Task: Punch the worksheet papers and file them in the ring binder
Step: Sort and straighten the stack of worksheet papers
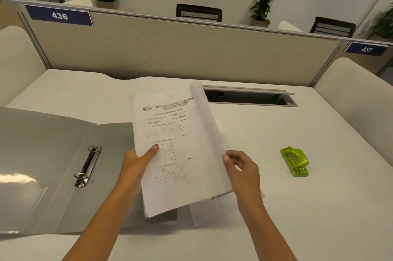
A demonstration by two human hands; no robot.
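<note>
I hold a stack of white worksheet papers point(180, 150) up over the desk, printed side facing me. My left hand point(138, 161) grips the stack's left edge with the thumb on the front sheet. My right hand point(242, 170) pinches the right edge. A grey ring binder point(49, 167) lies open flat on the left, its two metal rings point(88, 166) shut and bare. Another white sheet point(212, 211) lies on the desk under the stack. A green hole punch point(295, 160) sits on the desk to the right, apart from both hands.
The white desk point(319, 207) is bounded at the back by a beige partition point(180, 52) with signs 436 and 437. An open cable slot point(248, 97) runs along the back of the desk. Cream side panels stand at left and right.
</note>
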